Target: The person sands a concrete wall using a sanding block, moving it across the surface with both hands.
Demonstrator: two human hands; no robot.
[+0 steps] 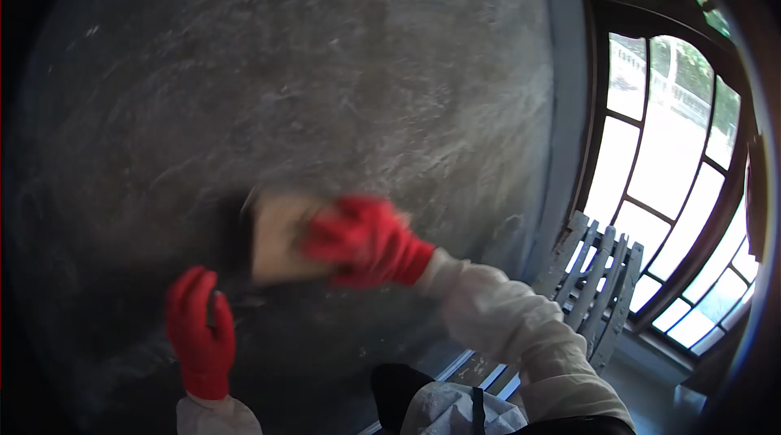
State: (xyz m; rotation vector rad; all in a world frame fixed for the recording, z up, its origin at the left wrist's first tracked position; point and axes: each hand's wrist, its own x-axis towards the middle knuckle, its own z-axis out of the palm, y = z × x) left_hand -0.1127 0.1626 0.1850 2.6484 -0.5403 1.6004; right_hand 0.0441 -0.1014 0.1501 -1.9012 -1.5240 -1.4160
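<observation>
The right hand [366,241] is gripping the tan block [281,241] at the dark wall [325,93] — apparently a rubbing stroke, the next move calling for flat, even contact — while the left hand [201,333] is hovering empty nearby, loosely spread.

The right hand [362,240] and left hand [199,341] both wear plain, vivid red gloves. The blurred block [281,238] is light tan. Off-white colours the right sleeve [508,309]. The wall [325,85] is dark grey, mottled with brownish patches and paler, wispy streaks. The slatted furniture [600,276] is grey; the window frame [639,10] looks dark brown, nearly black.
</observation>
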